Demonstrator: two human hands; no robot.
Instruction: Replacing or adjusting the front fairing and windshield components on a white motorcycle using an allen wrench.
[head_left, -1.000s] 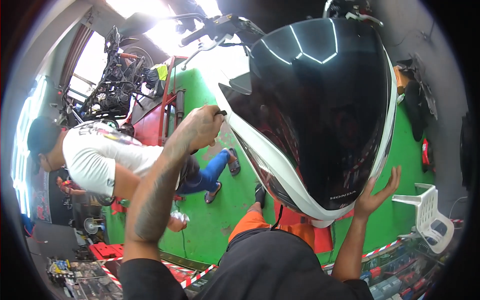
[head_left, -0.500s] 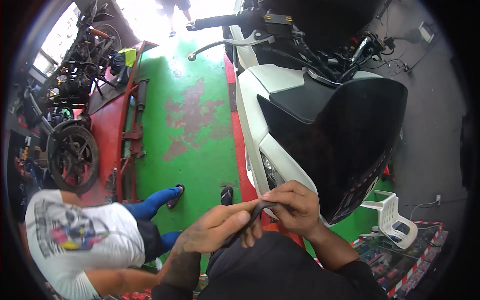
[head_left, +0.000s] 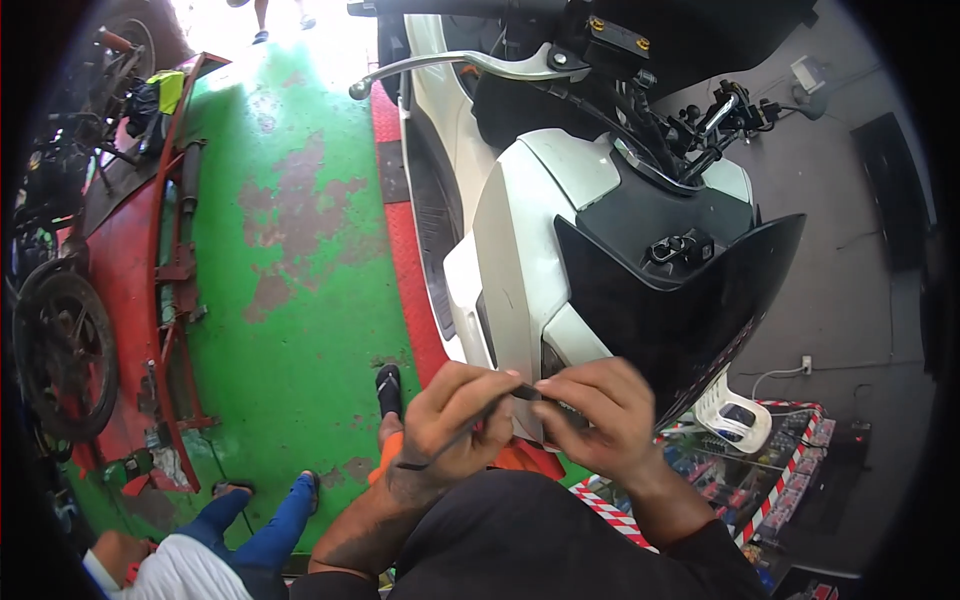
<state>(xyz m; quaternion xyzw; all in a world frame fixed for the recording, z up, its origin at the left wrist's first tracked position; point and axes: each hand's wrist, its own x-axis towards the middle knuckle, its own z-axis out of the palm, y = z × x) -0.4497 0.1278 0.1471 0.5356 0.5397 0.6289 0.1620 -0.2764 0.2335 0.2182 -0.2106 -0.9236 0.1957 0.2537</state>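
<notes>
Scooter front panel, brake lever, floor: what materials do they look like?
Scooter front panel: looks like moulded plastic, glossy black with white sides; it reflects light sharply.
Brake lever: probably cast metal, bare silver satin sheen.
Floor: seems concrete under green paint, with brownish patches where the coat has worn off.

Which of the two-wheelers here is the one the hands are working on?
The white-and-black scooter by both hands; the dark motorcycle stands apart at the left edge.

Left hand (head_left: 455, 420) and right hand (head_left: 595, 410), fingertips meeting on a thin dark tool (head_left: 470, 425), at the lower edge of a scooter's white front panel (head_left: 520, 260); black nose cover (head_left: 680, 310) beside; chrome brake lever (head_left: 450, 68) above; green floor (head_left: 300, 250) left.
</notes>
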